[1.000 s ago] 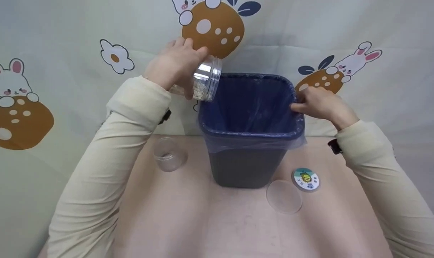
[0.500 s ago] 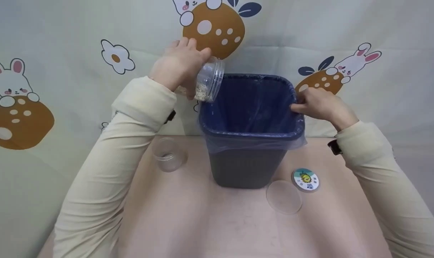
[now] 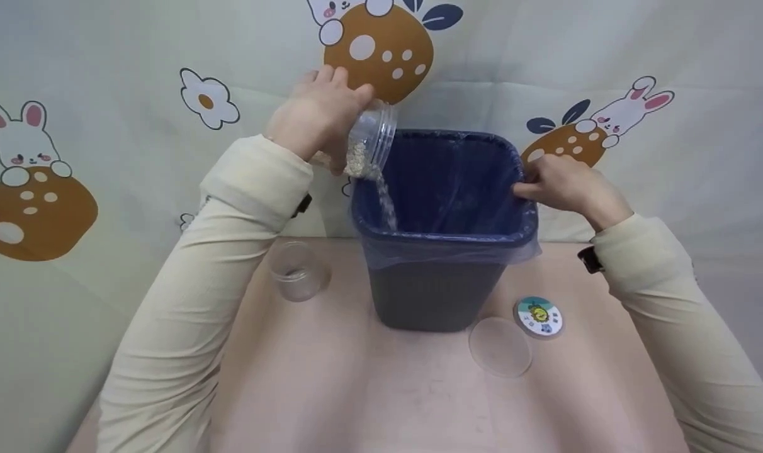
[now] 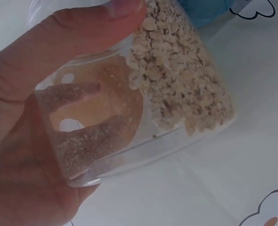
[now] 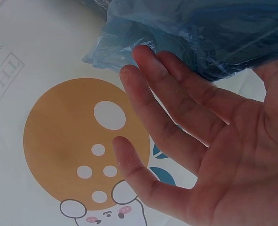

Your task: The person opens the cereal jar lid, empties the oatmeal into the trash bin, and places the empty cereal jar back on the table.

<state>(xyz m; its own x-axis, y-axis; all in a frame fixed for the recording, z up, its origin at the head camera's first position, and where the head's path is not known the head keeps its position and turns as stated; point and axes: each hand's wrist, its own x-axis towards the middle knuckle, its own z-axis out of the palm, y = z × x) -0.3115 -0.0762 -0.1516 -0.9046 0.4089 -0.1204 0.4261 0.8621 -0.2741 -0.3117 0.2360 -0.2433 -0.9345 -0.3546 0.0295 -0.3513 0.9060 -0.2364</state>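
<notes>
My left hand (image 3: 318,116) grips a clear plastic jar (image 3: 370,135), tipped on its side with its mouth over the left rim of a lined trash can (image 3: 435,292). Rolled oats (image 4: 176,70) are banked along the jar's lower side, and a thin stream of oats (image 3: 386,204) falls from the mouth into the can. My right hand (image 3: 561,182) holds the can's right rim, thumb over the top edge and fingers outside. In the right wrist view those fingers (image 5: 172,117) lie beside the blue bag liner (image 5: 200,37), only loosely bent.
Left of the can stands another clear jar (image 3: 296,274) on the pale table (image 3: 419,402). To the can's right lie a clear disc (image 3: 500,346) and a round lid (image 3: 539,316) with a printed label. A patterned cloth (image 3: 136,163) hangs close behind.
The jar has shifted slightly right and tipped further, and oats have started spilling into the can. My right hand keeps its place on the rim.
</notes>
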